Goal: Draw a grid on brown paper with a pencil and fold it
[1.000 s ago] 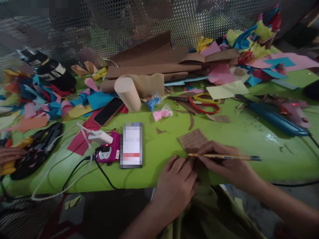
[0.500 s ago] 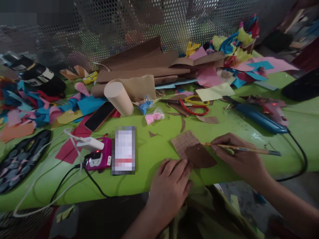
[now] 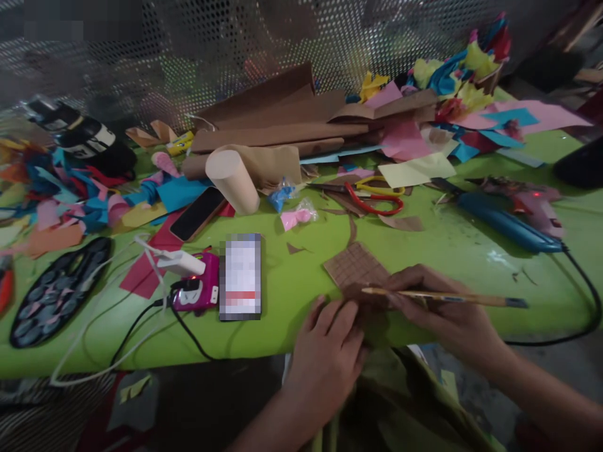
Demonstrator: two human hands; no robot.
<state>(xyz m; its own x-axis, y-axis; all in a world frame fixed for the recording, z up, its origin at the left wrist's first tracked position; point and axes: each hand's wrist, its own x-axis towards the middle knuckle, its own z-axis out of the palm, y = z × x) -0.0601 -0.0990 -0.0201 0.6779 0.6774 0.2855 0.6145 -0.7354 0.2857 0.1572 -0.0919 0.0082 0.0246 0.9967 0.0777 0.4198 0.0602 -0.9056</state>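
A brown paper piece (image 3: 354, 267) with a drawn grid on its upper part lies near the front edge of the green table (image 3: 277, 263). The fingers of my left hand (image 3: 330, 351) are spread, their tips resting at the lower left edge of the paper. My right hand (image 3: 440, 311) pinches a pencil (image 3: 452, 295), whose tip points left over the darker lower part of the paper. That hand partly covers the paper's right side. Whether the pencil tip touches the paper, I cannot tell.
Behind lie red-handled scissors (image 3: 374, 201), a paper roll (image 3: 233, 182) and brown sheets (image 3: 282, 135). A glue gun (image 3: 541, 204) and a blue corded tool (image 3: 504, 220) sit right. Left are a lit phone (image 3: 240, 276), a pink power adapter (image 3: 200, 289), cables and a black tray (image 3: 59, 292).
My right hand and the pencil have moved left over the paper, now covering its right part. The whole view has shifted slightly, with the table items appearing further right.
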